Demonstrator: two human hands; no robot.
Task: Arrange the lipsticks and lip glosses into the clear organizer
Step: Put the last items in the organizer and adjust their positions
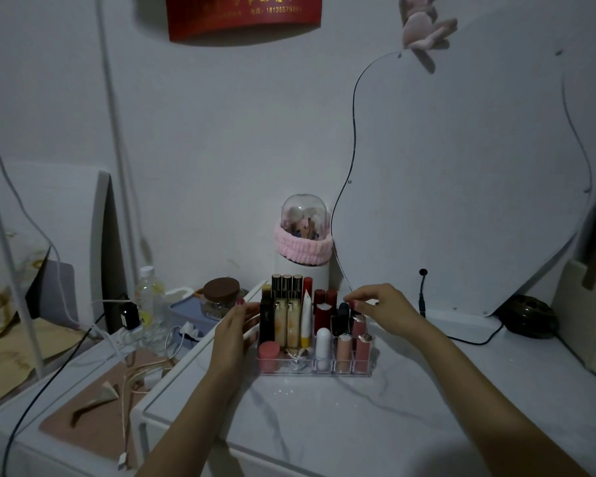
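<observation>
While clear acrylic organizer (283,368) sits on white marble-pattern tabletop (324,414), left hand (236,330) rests flat against its side; right hand (381,309) pinches dark lipstick (354,313). Three gold-capped glosses (287,287). Red banner (243,15): "1813557999".

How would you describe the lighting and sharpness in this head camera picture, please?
Head view: dim, flat, bluish light; wide-angle bending at the edges; the clear organizer reads fairly sharp, its back rows murky; left hand and right hand slightly soft; no strong glare.
</observation>
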